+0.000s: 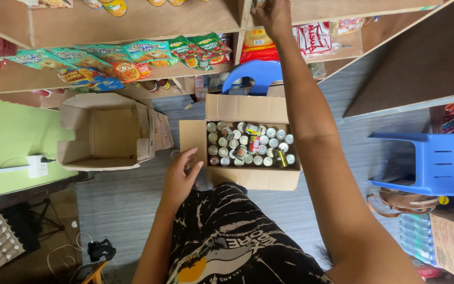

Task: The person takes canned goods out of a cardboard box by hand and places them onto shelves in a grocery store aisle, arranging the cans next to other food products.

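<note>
The right hand (272, 16) was up at the wooden shelf (132, 23), fingers curled on a small can (259, 3). The left hand (181, 173) hung open beside the cardboard box (248, 176) of cans (250, 144), which sat on the floor below, easy to reach.

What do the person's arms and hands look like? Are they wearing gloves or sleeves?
No gloves and no sleeves show. Both arms are bare from the hands up as far as the picture shows. The left hand and right hand show no rings, watch or bands. Between the arms, a black shirt with pale streaks and a printed design shows.
</note>
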